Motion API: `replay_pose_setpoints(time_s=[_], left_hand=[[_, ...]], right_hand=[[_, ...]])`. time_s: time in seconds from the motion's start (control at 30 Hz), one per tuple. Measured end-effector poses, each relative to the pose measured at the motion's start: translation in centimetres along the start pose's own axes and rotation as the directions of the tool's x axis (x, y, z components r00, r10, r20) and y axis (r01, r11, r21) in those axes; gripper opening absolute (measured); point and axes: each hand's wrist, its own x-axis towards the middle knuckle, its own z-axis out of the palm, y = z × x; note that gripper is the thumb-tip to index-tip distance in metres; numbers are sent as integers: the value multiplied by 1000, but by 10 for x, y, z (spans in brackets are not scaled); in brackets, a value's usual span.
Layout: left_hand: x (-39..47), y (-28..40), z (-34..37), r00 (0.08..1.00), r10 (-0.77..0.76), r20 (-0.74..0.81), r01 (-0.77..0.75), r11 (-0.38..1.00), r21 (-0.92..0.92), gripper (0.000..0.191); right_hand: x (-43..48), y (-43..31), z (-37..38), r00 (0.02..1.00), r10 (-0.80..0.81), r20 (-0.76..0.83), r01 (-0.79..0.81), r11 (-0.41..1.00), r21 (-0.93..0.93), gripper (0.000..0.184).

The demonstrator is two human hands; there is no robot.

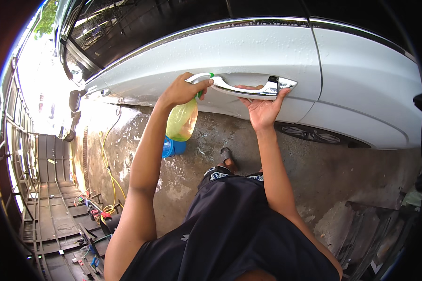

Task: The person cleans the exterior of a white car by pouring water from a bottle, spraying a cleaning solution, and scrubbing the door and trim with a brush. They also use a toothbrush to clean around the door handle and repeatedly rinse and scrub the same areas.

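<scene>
My left hand grips a spray bottle by its neck and trigger. The bottle is translucent yellow-green, with a white and green spray head whose nozzle sits close to the front end of a chrome car door handle. From below, my right hand holds that handle near its other end, with fingers reaching behind the bar and the thumb at its end. Water droplets cover the upper part of the white car door under the dark window.
A blue bucket stands on the wet concrete floor, beyond my left forearm. Yellow hoses run across the floor at the left. A car wheel shows below the rear body panel. Dark metal frames stand at the lower right.
</scene>
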Motion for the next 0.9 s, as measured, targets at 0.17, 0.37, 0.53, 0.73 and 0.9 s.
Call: replay_pose_setpoints(time_s=[0.17,0.37,0.53,0.73,0.9], left_hand=[[-2,-11,-8,998,25,-55,-24,1000,19,50],[-13,9,-10,999,17,-43,-20,998,-60,49],[-8,66,8,979,193,61,-188,978,-87,48],[10,109,35,956,260,132,-262,965,-2,53],[13,118,36,947,255,197,-267,963,34,53]], right_hand=[[-1,0,2,1000,-3,-9,3,1000,5,99],[0,1,1,999,17,-43,-16,1000,20,99],[0,0,1,998,51,-26,-49,997,63,99],[-2,-2,1,996,89,-23,-86,990,110,93],[1,-1,-3,995,100,-18,-98,989,113,99]])
